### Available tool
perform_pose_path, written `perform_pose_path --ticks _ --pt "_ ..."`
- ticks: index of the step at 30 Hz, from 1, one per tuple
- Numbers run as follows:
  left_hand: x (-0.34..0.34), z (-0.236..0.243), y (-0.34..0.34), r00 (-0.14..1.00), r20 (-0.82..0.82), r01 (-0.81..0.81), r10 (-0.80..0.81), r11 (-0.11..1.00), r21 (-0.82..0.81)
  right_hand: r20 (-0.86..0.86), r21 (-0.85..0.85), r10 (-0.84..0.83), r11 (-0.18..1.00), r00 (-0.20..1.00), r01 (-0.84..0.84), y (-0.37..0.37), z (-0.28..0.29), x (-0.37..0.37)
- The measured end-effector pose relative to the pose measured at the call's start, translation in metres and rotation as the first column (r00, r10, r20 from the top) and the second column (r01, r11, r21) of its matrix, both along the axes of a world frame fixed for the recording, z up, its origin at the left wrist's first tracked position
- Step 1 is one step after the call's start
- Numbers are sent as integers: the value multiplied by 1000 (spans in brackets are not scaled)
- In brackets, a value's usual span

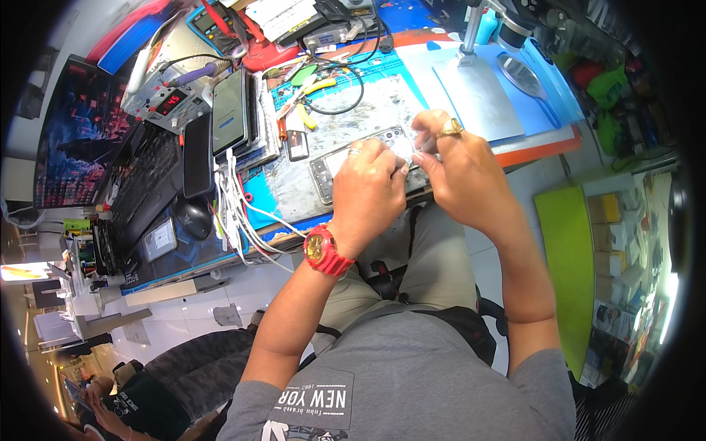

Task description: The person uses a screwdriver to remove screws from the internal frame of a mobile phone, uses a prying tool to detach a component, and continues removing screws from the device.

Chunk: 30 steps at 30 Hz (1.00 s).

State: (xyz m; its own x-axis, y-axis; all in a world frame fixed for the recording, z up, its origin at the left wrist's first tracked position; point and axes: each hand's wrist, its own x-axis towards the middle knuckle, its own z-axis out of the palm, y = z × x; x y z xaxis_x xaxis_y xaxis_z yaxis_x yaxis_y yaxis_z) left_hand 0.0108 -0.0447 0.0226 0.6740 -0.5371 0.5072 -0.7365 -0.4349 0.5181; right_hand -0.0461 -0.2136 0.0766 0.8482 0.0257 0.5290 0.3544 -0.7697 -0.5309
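A smartphone (323, 178) with its back off lies on the grey-stained work mat, camera openings toward the right end. My left hand (370, 180), with a red watch on the wrist, rests over the phone's middle, fingers curled and closed on it. At the camera end, my right hand (457, 162) pinches thumb and fingers together and wears a gold ring. Something small and pale shows at the right fingertips, too little of it to name. The fingers hide much of the phone's middle.
Left of the phone lie a small battery-like part (297, 145), yellow-handled pliers (321, 86) and a bundle of white cables (234, 202). Beyond are a standing phone (231, 110) and a power supply (170, 103). A metal stand plate (479, 99) is at the right. A person (136, 400) sits lower left.
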Motion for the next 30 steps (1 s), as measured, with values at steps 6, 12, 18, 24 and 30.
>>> perform_pose_path --ticks 6,12,18,24,30 --pt "0 0 0 1000 -19 7 -7 1000 7 -95 138 -71 987 993 84 4 3 -3" --pt "0 1 1 999 -33 13 -12 1000 23 -93 216 -126 966 988 144 0 -6 -1" --pt "1 0 3 999 -34 18 -17 999 48 -191 237 -144 953 971 188 -1 1 -4" --pt "1 9 5 999 -5 55 -54 997 58 -203 398 -68 906 977 146 0 6 -12" --pt "13 15 1 983 176 16 -47 985 170 -97 486 -96 864 991 131 3 6 -7"
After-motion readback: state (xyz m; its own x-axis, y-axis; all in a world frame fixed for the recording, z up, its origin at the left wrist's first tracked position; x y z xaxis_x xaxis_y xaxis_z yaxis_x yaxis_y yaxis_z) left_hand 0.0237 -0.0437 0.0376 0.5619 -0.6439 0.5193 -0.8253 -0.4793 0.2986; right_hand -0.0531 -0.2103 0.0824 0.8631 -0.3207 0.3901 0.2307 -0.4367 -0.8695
